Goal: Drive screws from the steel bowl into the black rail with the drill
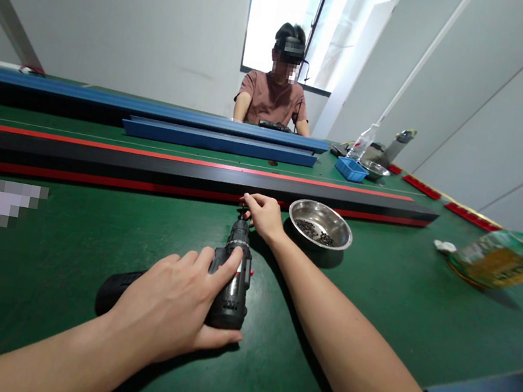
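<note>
My left hand [179,296] is wrapped round a black cordless drill [232,285], which lies on its side with the chuck pointing away from me. Its handle and battery end stick out to the left beyond my hand. At the drill's tip, my right hand [263,215] has its fingers pinched together; what sits between them is too small to make out. Just beyond the fingertips runs a long black bar with red edges [185,175]. Right of my right hand stands a round metal bowl [339,237] with many small dark screws in it.
Blue channel strips [220,142] lie farther back, before a seated person [276,95]. At the back right are a blue basket [351,169], a clear bottle [363,143] and another metal bowl [375,169]. A large plastic jar [506,260] stands to the right on the green table [392,285].
</note>
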`<state>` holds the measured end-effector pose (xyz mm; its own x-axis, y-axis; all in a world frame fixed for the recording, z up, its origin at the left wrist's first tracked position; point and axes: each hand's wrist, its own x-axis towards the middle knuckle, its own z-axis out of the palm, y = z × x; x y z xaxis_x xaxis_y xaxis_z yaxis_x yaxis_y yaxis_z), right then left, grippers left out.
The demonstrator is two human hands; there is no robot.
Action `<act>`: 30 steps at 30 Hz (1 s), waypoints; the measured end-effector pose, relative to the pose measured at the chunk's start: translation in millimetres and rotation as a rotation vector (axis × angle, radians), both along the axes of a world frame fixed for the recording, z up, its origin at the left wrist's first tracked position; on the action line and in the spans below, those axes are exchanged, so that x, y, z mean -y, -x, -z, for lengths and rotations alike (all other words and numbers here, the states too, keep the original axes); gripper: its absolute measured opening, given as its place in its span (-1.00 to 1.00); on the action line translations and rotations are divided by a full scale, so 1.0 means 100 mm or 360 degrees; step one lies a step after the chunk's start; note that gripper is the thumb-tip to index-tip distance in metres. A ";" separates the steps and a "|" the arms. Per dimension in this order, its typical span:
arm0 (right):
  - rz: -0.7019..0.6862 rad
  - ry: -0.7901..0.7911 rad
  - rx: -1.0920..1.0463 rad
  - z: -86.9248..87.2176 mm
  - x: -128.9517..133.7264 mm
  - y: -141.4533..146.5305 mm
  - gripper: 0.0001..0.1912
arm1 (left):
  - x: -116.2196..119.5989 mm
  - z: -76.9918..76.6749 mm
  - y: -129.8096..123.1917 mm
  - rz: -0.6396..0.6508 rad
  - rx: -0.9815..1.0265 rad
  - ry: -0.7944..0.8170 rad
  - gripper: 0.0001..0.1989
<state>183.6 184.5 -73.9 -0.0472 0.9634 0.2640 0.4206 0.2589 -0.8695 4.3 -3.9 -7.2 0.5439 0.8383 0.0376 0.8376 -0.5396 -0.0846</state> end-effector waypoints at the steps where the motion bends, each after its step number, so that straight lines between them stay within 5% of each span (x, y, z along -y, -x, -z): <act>1: -0.0003 0.0000 -0.0005 0.00 0.00 0.00 -0.61 | 0.00 0.00 0.00 0.0000 0.0000 -0.0003 -0.03; 10: -0.0001 -0.0003 0.0013 -0.03 0.02 0.02 -0.60 | 0.01 0.03 0.01 0.0003 -0.0010 -0.0029 -0.02; 17: 0.0316 -0.0031 0.0114 -0.04 0.04 0.02 -0.58 | -0.04 0.06 0.01 0.0038 -0.0006 -0.0095 -0.02; 30: 0.0320 -0.0059 0.0154 0.00 0.04 0.04 -0.63 | -0.15 0.13 -0.01 0.0034 -0.0010 -0.0171 0.00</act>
